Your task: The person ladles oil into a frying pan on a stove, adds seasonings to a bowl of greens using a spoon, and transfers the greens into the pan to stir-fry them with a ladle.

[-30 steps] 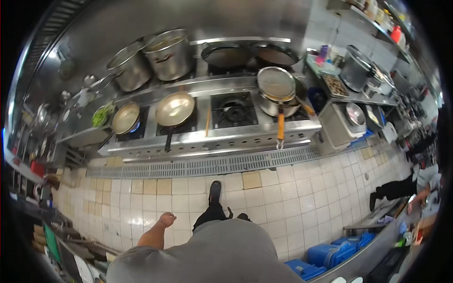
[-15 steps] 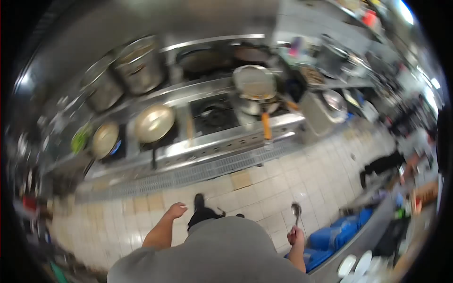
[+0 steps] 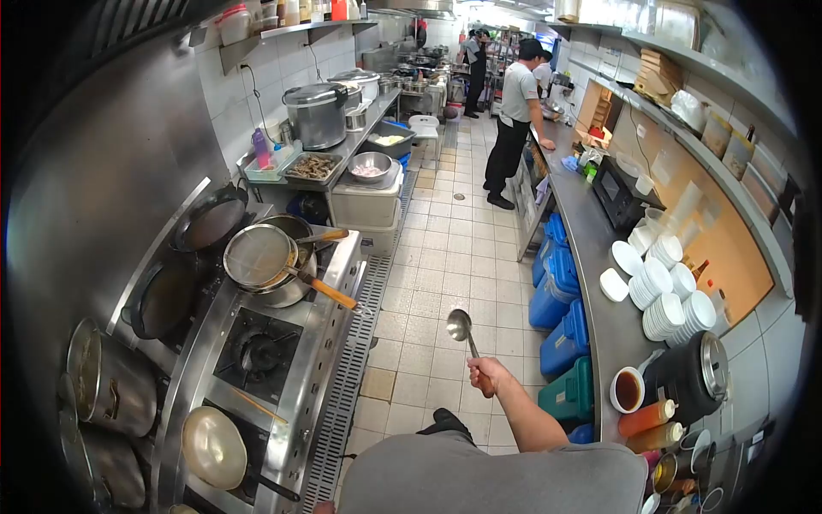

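My right hand (image 3: 486, 375) is wrapped round the handle of a ladle (image 3: 460, 325). The ladle's metal bowl points forward and up, in the air over the tiled floor. Of my left hand (image 3: 324, 507) only a small patch of skin shows at the bottom edge, left of my grey shirt; its fingers are hidden. Nearest to that side is the stove (image 3: 295, 403), where a light-coloured frying pan (image 3: 213, 447) sits on the front burner. A wooden stick (image 3: 259, 405) lies on the stove top.
Strainers (image 3: 257, 255) rest over a pot on the stove; tall stockpots (image 3: 110, 385) stand at left. Along the right counter (image 3: 591, 300) are stacked white bowls (image 3: 664, 317), a bowl of dark sauce (image 3: 628, 390) and sauce bottles (image 3: 648, 418). Blue bins (image 3: 556, 291) line the aisle. A person (image 3: 516, 120) stands ahead.
My view has swung right, from facing the stove to looking along the aisle. The ladle stays in my right hand. My left hand has dropped almost out of view.
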### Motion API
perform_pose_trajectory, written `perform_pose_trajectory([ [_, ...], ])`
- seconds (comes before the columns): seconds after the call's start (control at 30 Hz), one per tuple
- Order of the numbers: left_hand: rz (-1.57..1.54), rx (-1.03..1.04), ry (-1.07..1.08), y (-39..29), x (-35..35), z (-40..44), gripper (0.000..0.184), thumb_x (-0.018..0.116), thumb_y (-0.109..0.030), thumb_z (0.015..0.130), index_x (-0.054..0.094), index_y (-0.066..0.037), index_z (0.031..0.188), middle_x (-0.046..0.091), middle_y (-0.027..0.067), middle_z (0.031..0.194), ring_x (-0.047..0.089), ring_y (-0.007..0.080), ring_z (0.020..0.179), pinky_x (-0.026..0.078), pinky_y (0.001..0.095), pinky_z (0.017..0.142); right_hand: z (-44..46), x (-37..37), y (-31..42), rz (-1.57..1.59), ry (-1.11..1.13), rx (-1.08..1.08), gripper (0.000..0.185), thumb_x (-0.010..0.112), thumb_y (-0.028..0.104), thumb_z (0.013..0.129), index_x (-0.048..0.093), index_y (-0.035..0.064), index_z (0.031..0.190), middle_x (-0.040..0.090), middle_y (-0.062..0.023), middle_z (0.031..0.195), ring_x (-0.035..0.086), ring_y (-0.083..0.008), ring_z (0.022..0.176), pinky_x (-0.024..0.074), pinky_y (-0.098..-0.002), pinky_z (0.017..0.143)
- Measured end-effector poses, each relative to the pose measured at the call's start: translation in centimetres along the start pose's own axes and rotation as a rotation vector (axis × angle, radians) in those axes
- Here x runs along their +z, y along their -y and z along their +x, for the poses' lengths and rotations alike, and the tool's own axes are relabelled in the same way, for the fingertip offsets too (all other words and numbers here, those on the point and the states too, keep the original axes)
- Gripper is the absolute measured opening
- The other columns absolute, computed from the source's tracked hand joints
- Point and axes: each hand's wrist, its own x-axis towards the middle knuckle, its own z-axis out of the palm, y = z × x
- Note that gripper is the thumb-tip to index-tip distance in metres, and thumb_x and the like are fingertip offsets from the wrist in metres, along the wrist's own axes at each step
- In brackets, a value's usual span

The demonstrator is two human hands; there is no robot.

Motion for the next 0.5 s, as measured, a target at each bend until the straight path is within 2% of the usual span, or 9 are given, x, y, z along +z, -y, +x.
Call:
perform_pose_trajectory([
  [0.13,0.004,0.003,0.015,3.2,-2.4,-1.6,0.02,0.05,-0.017,0.098,0.065,-0.004,0.099,0.069,0.0139,0.086,0.066,0.0269,0.074,0.053,0.0426,0.066,-2.2,1.8,-2.3,-0.113,-0.141,-0.123,0.021,0.063,0.017,0.095,0.049,0.0067,0.083,0.045,-0.0005,0.058,0.041,-0.0138,0.045,0.0391,-0.0303,0.04],
  [0.2,0.113,0.139,0.013,5.9,-3.8,-1.2,0.022,0.048,-0.017,0.097,0.066,-0.004,0.095,0.069,0.0152,0.085,0.067,0.0283,0.073,0.053,0.0436,0.065,-2.8,2.9,-1.7,-0.441,-0.347,-0.288,0.019,0.064,0.019,0.094,0.053,0.0063,0.087,0.046,-0.0014,0.059,0.043,-0.0143,0.045,0.0393,-0.0311,0.04],
  [0.27,0.348,0.275,-0.031,8.8,-4.6,-0.6,0.026,0.047,-0.017,0.097,0.068,-0.005,0.09,0.07,0.0164,0.085,0.068,0.0298,0.072,0.053,0.0447,0.064,-4.2,4.9,0.6,-0.593,-0.411,-0.489,0.017,0.065,0.021,0.093,0.056,0.0069,0.09,0.048,-0.0014,0.06,0.045,-0.0135,0.046,0.0393,-0.0307,0.04],
  [0.3,0.79,0.223,-0.024,10.3,-4.2,0.9,0.028,0.048,-0.022,0.096,0.068,-0.002,0.093,0.069,0.0195,0.08,0.07,0.0304,0.071,0.054,0.044,0.063,-8.0,9.0,1.7,-0.685,-0.453,-0.616,0.015,0.064,0.021,0.094,0.057,0.0085,0.092,0.048,0.0003,0.061,0.046,-0.012,0.046,0.0386,-0.0298,0.04],
  [0.33,0.342,0.018,-0.009,11.4,-4.3,1.8,0.035,0.053,-0.032,0.093,0.068,-0.001,0.094,0.067,0.0211,0.073,0.069,0.0297,0.064,0.053,0.0439,0.057,-6.7,9.1,3.4,-0.627,-0.366,-0.686,0.013,0.063,0.021,0.095,0.057,0.009,0.095,0.048,0.0018,0.061,0.046,-0.0101,0.045,0.0376,-0.0282,0.038],
  [0.37,-0.142,-0.157,-0.175,10.1,-4.1,0.6,0.039,0.059,-0.037,0.09,0.07,-0.002,0.099,0.066,0.0184,0.069,0.067,0.0279,0.059,0.053,0.042,0.057,-8.3,12.0,4.7,-0.573,-0.253,-0.744,0.012,0.06,0.02,0.097,0.057,0.0086,0.101,0.048,0.0022,0.061,0.047,-0.0086,0.045,0.0371,-0.0259,0.037],
  [0.43,-0.413,-0.231,-0.381,6.2,-3.9,-2.0,0.037,0.064,-0.036,0.089,0.071,-0.004,0.107,0.068,0.0144,0.071,0.066,0.0243,0.059,0.053,0.0392,0.057,-11.5,19.9,6.7,-0.618,-0.097,-0.846,0.021,0.057,0.018,0.098,0.057,0.0053,0.115,0.049,0.0021,0.061,0.047,-0.0073,0.044,0.0369,-0.0237,0.037],
  [0.5,-0.495,-0.255,-0.434,5.4,-2.8,-2.8,0.038,0.067,-0.035,0.088,0.071,-0.003,0.109,0.068,0.0129,0.071,0.065,0.0226,0.058,0.053,0.0375,0.056,-13.9,27.4,7.4,-0.7,0.053,-0.877,0.032,0.056,0.016,0.099,0.054,0.0023,0.128,0.05,0.0016,0.063,0.047,-0.0065,0.044,0.0373,-0.0228,0.038],
])
